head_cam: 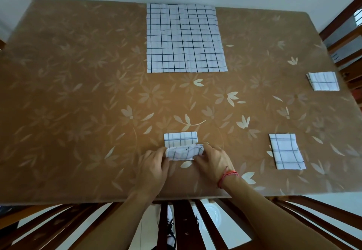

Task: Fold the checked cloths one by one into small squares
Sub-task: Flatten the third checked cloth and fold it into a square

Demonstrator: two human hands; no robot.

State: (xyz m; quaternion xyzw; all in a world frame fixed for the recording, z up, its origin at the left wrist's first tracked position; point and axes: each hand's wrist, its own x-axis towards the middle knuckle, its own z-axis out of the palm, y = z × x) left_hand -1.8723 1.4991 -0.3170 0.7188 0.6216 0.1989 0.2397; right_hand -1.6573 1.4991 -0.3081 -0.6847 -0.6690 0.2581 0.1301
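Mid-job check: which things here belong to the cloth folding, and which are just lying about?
Part of the job:
half-folded white checked cloth, pinched by left hand and right hand; large flat white checked cloth, not yet folded; near folded checked square; far folded checked square.

Just lying about:
brown flowered table cover; dark wooden chairs; red thread wristband.

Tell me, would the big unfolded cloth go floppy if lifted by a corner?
Probably floppy: the unfolded cloth lies thin and flat with soft creases. Likely light too; a half-folded cloth curls between the left hand and right hand.
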